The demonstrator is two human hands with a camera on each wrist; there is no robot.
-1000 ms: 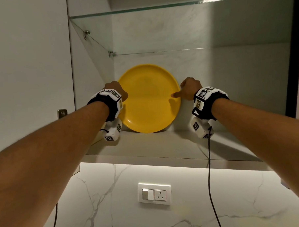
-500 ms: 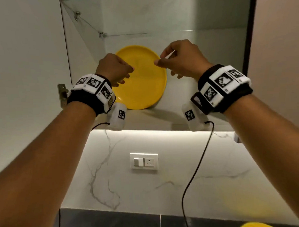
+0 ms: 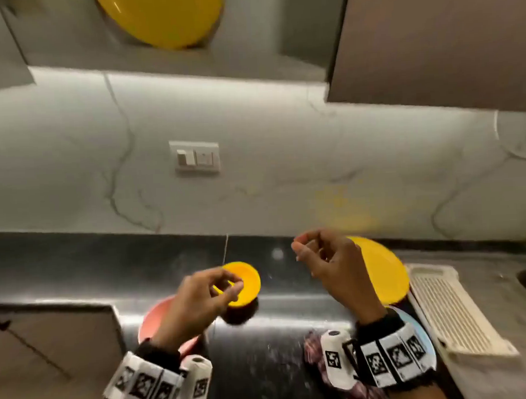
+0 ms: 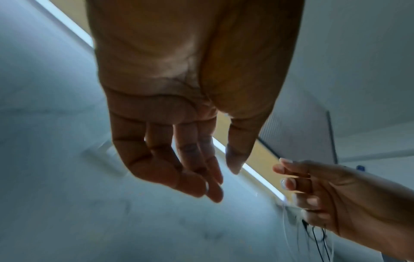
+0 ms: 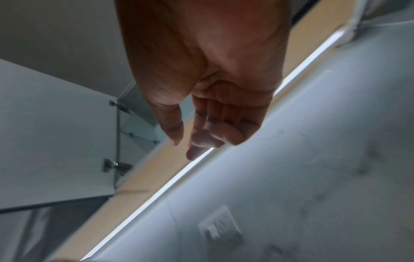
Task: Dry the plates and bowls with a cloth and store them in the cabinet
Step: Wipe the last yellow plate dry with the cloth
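Observation:
A yellow plate [image 3: 160,16] stands on edge in the open cabinet [image 3: 159,63], at the top of the head view. Both my hands hang low over the dark counter [image 3: 63,268] and hold nothing. My left hand [image 3: 229,286] has loosely curled fingers just in front of a small yellow bowl [image 3: 249,286]. My right hand [image 3: 303,250] is also loosely curled and covers part of a second yellow plate [image 3: 388,272] on the counter. The wrist views show the left hand [image 4: 224,180] and the right hand [image 5: 184,147] relaxed and empty.
A pink dish [image 3: 152,320] lies under my left wrist, a pale blue plate [image 3: 426,340] and a checked cloth [image 3: 312,349] under my right. A white slatted tray [image 3: 453,311] lies to the right. A switch plate [image 3: 195,156] is on the marble wall.
Both hands let go of the yellow plate in the cabinet and dropped to counter height. My view tilted down from the shelf to the counter.

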